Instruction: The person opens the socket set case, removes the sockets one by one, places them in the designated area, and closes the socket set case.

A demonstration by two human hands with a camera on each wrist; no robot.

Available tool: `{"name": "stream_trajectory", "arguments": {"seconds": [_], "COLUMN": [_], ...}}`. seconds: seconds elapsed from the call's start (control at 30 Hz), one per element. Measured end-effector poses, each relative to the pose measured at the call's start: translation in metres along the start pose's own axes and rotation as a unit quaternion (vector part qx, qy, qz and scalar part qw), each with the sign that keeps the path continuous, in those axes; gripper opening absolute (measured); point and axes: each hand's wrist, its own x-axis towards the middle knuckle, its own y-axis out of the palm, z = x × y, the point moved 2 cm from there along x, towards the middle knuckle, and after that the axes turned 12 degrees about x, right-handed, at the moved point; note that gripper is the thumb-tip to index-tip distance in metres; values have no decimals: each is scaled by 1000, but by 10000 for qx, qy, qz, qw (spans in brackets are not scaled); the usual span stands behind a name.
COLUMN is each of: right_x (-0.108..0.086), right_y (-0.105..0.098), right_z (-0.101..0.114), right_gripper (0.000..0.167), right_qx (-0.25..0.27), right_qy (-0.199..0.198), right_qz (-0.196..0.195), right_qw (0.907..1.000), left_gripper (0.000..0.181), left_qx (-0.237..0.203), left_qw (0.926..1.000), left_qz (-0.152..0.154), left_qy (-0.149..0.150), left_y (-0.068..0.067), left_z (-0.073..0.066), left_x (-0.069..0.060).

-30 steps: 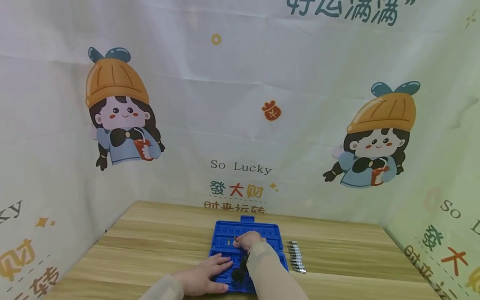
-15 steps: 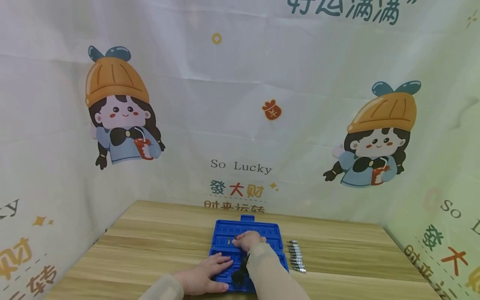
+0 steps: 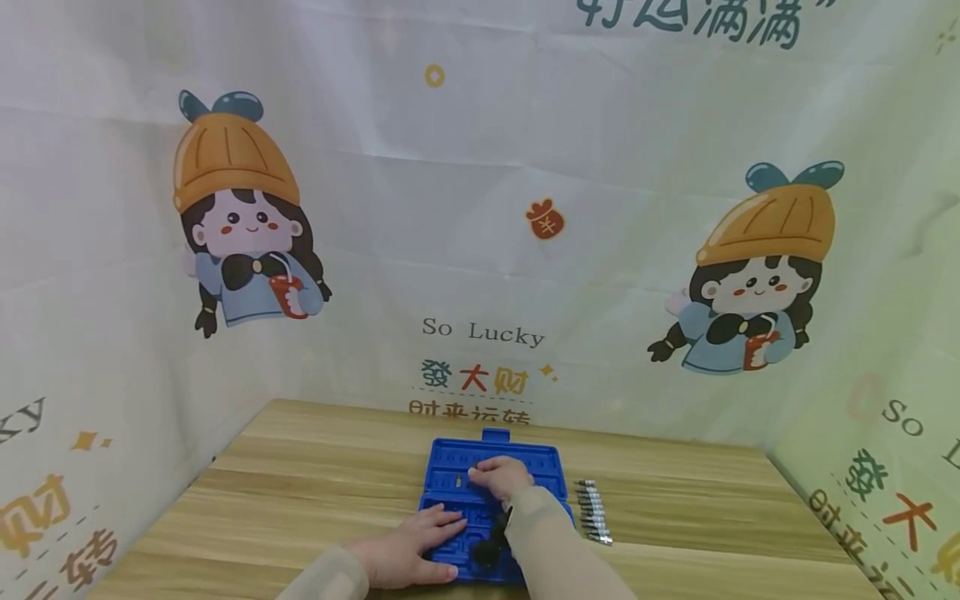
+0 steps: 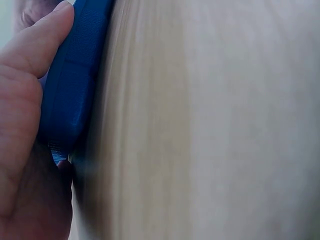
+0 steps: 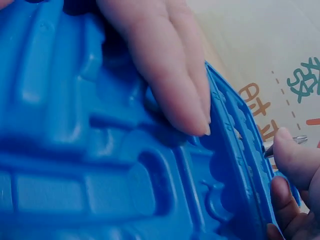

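An open blue plastic tool case (image 3: 457, 546) with moulded slots lies on the table. My left hand (image 3: 412, 546) rests on its left edge with the fingers spread; in the left wrist view the thumb lies along the blue case's side (image 4: 75, 90). Above the far half of the case, my right hand (image 3: 504, 479) pinches a small metal bit (image 5: 300, 139) between thumb and fingers, its ends showing in the right wrist view. One small brass-coloured bit (image 3: 458, 481) stands in the far half, left of the right hand. The right forearm hides part of the case.
A row of several silver bit sockets (image 3: 592, 510) lies on the wooden table (image 3: 697, 508), right of the case. A black device (image 3: 487, 550) hangs at my right wrist over the near half. A printed cloth (image 3: 480, 250) stands behind the table.
My right hand has risen slightly and shifted a little right, with its forearm and the black device. The left hand stays in place on the case.
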Motion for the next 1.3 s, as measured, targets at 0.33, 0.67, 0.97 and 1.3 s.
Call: {"name": "stream_trajectory", "arguments": {"seconds": [0.33,0.67,0.97,1.3], "right_x": [-6,-15,-24,-38], "right_y": [-19,-50,-85,-127], "right_z": [7,5,-5,-14], "right_gripper": [19,18,12,8], "right_qx": [-113,-251,-672,-931], "right_qy": [-454,-759,-969,-844], "right_qz": [421,869,874,654], "right_qw": [9980,9930,9892,9899], "left_gripper": [70,71,74,70], "left_qx": [-170,30,19,-24], "left_qw": [9995,9998,9995,9997], "left_qz": [103,37,96,-50], "left_qy": [-262,-209,-300,-251], "left_y": [-42,-40,-16,-28], "left_z": [-66,-65,-33,-52], "left_x": [-36,-35,-18,-26]}}
